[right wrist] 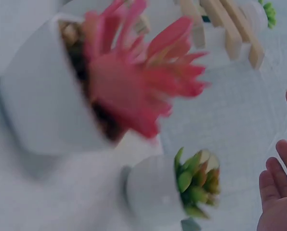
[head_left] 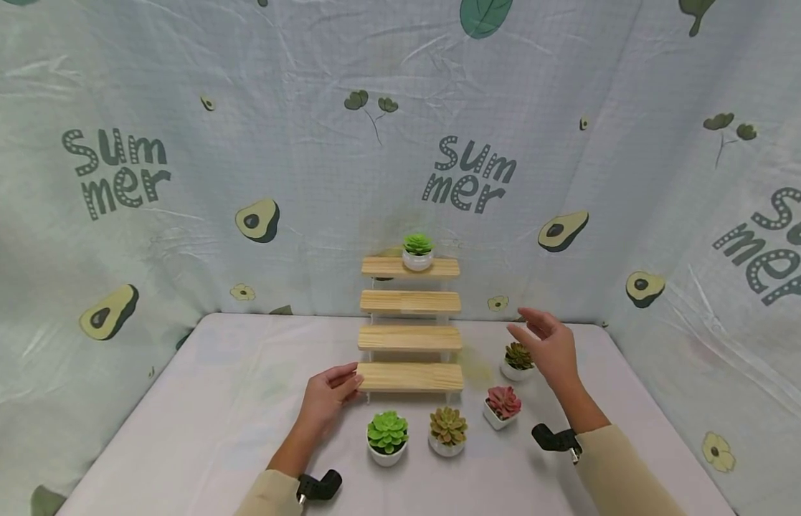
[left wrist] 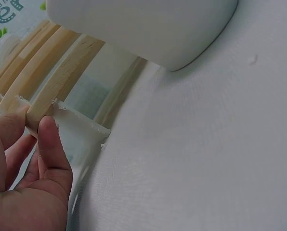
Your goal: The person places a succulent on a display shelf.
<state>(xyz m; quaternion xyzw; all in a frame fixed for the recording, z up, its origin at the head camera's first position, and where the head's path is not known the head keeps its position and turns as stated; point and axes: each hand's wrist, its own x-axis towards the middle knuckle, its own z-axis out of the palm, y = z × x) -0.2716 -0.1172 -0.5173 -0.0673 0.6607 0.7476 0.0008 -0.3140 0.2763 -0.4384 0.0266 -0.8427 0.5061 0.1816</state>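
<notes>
A stepped wooden stand (head_left: pixel 409 377) with clear supports stands at the back middle. My left hand (head_left: pixel 327 400) pinches the left end of its lowest shelf between thumb and fingers, as the left wrist view shows close up. My right hand (head_left: pixel 551 350) is in the air with loosely bent fingers and nothing between them. Nearest to it is a potted dark green succulent (head_left: pixel 519 356), partly hidden behind the hand in the head view. In front of that sits a red succulent (right wrist: pixel 129 72) in a white pot. On the top shelf stands a bright green succulent (head_left: pixel 418 251).
Before the stand, near the front, are a light green succulent (head_left: pixel 387 433) and a yellowish-brown succulent (head_left: pixel 447 430), both in white pots. A white cloth covers the table (head_left: pixel 245 380). Printed fabric (head_left: pixel 310 179) hangs behind it and along both sides.
</notes>
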